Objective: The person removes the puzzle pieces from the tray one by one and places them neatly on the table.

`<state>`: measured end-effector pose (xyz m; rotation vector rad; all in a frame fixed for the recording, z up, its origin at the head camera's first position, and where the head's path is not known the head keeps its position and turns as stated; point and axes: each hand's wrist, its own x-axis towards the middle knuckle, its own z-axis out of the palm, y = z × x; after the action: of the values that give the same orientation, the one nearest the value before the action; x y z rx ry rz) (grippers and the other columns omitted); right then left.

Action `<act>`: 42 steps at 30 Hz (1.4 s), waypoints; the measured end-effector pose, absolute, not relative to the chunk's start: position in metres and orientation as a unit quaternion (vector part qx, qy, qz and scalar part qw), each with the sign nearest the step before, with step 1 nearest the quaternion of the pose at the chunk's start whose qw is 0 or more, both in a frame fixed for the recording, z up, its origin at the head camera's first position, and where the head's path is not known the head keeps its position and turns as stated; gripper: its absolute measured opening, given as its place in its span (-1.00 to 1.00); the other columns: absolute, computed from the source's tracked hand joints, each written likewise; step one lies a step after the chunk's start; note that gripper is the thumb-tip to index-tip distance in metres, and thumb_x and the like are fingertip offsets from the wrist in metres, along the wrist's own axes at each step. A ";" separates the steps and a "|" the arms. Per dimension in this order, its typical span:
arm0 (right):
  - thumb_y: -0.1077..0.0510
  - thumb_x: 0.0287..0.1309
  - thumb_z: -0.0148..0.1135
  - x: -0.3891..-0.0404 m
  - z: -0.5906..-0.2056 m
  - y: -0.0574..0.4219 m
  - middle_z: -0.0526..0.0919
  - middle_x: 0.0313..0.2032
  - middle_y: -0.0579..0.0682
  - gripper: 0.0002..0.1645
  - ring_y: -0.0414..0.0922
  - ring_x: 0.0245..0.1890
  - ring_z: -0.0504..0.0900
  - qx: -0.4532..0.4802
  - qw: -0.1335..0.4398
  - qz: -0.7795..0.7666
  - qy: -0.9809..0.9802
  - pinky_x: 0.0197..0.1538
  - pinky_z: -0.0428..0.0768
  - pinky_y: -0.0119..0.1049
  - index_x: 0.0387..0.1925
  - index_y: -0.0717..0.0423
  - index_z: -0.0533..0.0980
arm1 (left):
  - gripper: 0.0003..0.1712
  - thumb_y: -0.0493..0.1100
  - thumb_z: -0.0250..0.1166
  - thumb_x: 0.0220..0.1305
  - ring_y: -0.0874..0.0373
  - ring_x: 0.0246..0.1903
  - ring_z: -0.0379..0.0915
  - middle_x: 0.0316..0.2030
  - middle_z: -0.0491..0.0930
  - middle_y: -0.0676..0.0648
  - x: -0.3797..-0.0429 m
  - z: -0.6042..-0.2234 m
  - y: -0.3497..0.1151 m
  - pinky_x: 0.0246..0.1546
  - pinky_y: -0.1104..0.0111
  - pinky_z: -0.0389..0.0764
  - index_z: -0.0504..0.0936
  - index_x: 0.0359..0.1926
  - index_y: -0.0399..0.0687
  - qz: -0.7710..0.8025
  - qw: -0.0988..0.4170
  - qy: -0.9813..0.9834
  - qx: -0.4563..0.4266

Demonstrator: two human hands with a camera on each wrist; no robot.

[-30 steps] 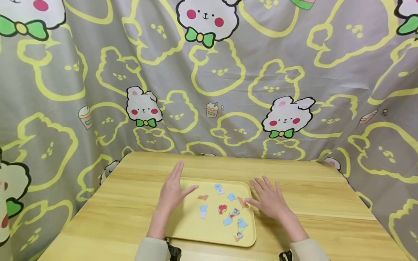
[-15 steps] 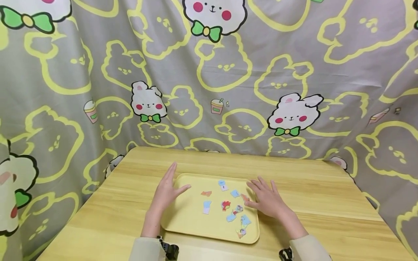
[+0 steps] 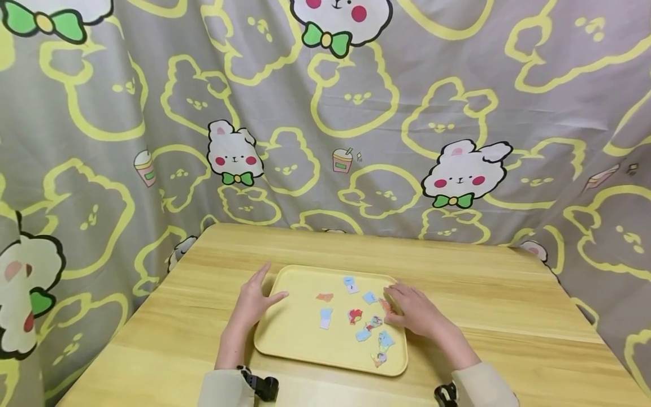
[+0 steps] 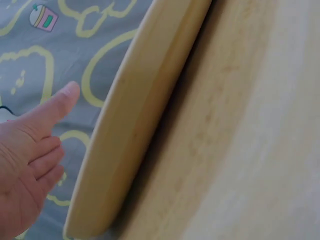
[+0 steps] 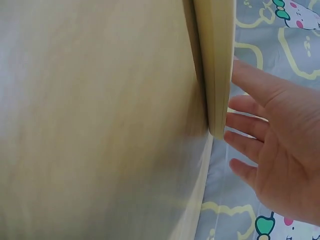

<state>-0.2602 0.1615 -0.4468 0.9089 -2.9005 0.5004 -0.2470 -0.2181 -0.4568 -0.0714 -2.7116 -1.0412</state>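
A yellow tray (image 3: 290, 339) lies on the table, bearing several small colourful puzzle-like pieces. Among them are a red one (image 3: 355, 316), a blue-and-lilac one (image 3: 326, 318) and an orange one (image 3: 325, 297). At the tray's left edge my left hand (image 3: 251, 302) holds nothing, its thumb stretched over the rim and its fingers extended outside. My right hand (image 3: 419, 311) is at the opposite rim, fingers loosely bent and thumb reaching over the edge, partly covering another orange piece (image 3: 385, 306). In the right wrist view its fingertips are right at the tray wall (image 5: 215, 65).
The wooden table (image 3: 168, 339) extends around the tray on all sides. A grey curtain (image 3: 285, 102) with bunny prints hangs behind the table and along both sides. Black wrist cameras (image 3: 261, 385) sit at both sleeve cuffs.
My left hand has shifted left, uncovering the tray's left edge. My right hand's spread fingers have drawn together and lowered at the right rim. The head view has tilted down slightly.
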 end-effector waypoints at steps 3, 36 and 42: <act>0.08 0.06 0.45 -0.261 -0.448 0.160 0.64 0.01 0.18 -0.40 0.09 0.00 0.63 0.308 0.048 0.160 -0.937 0.10 0.61 0.03 0.08 0.31 0.51 | -0.01 -0.04 0.47 0.12 -0.31 0.38 0.19 0.39 0.27 -0.39 -0.246 -0.460 -0.222 0.34 -0.08 0.39 0.19 0.45 -0.28 -0.359 0.106 -0.927 -0.020; 0.13 -0.04 0.51 -0.274 -0.447 0.154 0.50 -0.48 -0.11 -0.77 -0.28 -0.49 0.32 0.346 0.112 0.106 -0.926 -0.43 0.43 -0.43 -0.52 0.10 0.57 | -0.37 -0.06 0.43 0.16 -0.26 0.29 0.38 0.23 0.52 -0.30 -0.246 -0.477 -0.242 0.35 -0.07 0.38 0.55 0.24 -0.14 -0.366 0.057 -0.929 0.002; 0.15 -0.06 0.52 -0.275 -0.447 0.153 0.55 -0.46 -0.09 -0.79 -0.29 -0.49 0.38 0.339 0.103 0.119 -0.927 -0.41 0.48 -0.43 -0.48 0.12 0.60 | -0.38 -0.07 0.43 0.16 -0.26 0.32 0.33 0.27 0.47 -0.29 -0.244 -0.479 -0.243 0.38 -0.08 0.33 0.56 0.24 -0.13 -0.366 0.048 -0.929 0.002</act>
<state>-0.2746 0.1530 -0.4469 1.0000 -2.7364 0.3516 -0.2444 -0.2428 -0.4786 0.0047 -2.8325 -1.1165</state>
